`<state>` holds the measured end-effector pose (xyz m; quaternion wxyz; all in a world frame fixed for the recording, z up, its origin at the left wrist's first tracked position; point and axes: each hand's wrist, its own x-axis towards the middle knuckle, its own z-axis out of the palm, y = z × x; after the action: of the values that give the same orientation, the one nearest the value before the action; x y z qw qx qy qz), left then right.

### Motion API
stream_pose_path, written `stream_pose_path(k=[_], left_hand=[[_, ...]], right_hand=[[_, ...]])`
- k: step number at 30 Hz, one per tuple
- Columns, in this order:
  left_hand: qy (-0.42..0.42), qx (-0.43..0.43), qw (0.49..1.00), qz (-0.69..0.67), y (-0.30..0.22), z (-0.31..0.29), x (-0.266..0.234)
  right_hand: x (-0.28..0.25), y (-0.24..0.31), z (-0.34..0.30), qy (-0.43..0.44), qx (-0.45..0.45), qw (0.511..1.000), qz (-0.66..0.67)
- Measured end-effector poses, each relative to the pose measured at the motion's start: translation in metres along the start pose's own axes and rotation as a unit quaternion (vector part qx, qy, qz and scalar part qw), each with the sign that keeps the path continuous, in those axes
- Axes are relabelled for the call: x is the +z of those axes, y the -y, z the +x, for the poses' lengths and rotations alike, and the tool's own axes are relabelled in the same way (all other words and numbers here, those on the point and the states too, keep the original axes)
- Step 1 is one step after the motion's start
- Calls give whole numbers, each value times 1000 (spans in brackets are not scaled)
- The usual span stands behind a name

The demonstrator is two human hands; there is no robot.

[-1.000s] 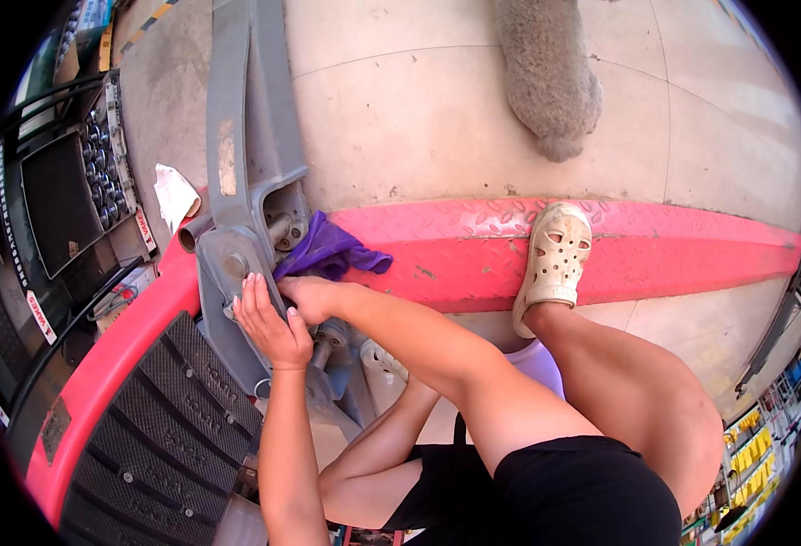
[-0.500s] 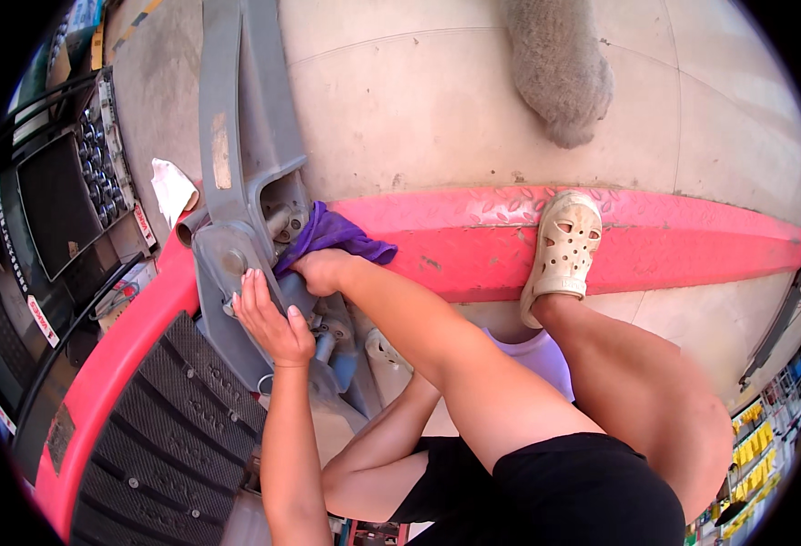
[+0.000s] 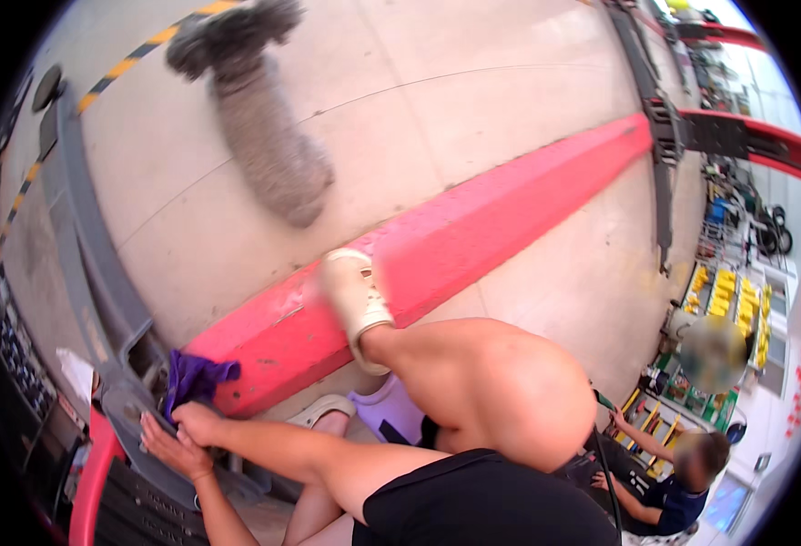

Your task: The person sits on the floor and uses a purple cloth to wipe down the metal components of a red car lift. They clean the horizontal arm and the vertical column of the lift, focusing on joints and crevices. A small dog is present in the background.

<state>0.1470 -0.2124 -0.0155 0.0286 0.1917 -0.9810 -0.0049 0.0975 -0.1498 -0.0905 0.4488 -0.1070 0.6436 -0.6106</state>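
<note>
My right hand (image 3: 197, 423) is closed around the lower end of a purple cloth (image 3: 197, 377), at the joint of a grey metal lift arm (image 3: 88, 264). The rest of the cloth spreads over the end of a red base beam (image 3: 501, 223). My left hand (image 3: 175, 449) lies against the grey metal just below, its fingers stretched out and holding nothing. Its fingertips come close to my right hand. What the cloth touches underneath is hidden. On the far side of the joint, a crumpled white cloth or paper (image 3: 76, 373) rests.
My foot in a cream clog (image 3: 357, 293) is on the red beam. A grey, curly-haired dog (image 3: 259, 136) is on the floor beyond it. At the lower right, a co-worker (image 3: 664, 482) holds something dark green. Behind stand shelves with yellow bins (image 3: 724, 296).
My view has swung to the right, so the lift arm and hands appear farther left and lower. The dog's head and the co-worker have come into view. My right hand still grips the purple cloth.
</note>
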Motion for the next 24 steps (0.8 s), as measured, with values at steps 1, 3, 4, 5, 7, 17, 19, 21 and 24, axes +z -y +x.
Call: stream_pose_path(k=[1, 3, 4, 5, 7, 17, 19, 21, 24], left_hand=[[-1, 5, 1000, 0, -6, 1, 1], [-22, 4, 997, 72, 24, -16, 4], [-31, 19, 998, 53, 15, -14, 25], [-45, 19, 997, 60, 21, -18, 31], [-3, 4, 998, 60, 26, -10, 37], [-29, -216, 880, -422, -22, 44, 39], [0, -271, 833, -483, -49, 43, 32], [13, -307, 779, -547, -62, 53, 13], [33, -337, 698, -631, -89, 63, -10]], right_hand=[[-13, 5, -9, -5, 25, 1000, 3], [-3, 17, -24, -33, 54, 998, -24], [-31, 16, -30, -49, 73, 995, -45], [-44, 26, -35, -40, 80, 994, -56], [-85, 61, -49, -7, 111, 984, -140], [-152, 177, -45, 2, -77, 988, -135], [-158, 176, -51, 33, -78, 985, -150], [-167, 185, -62, 69, -91, 977, -179], [-182, 187, -79, 104, -99, 962, -233]])
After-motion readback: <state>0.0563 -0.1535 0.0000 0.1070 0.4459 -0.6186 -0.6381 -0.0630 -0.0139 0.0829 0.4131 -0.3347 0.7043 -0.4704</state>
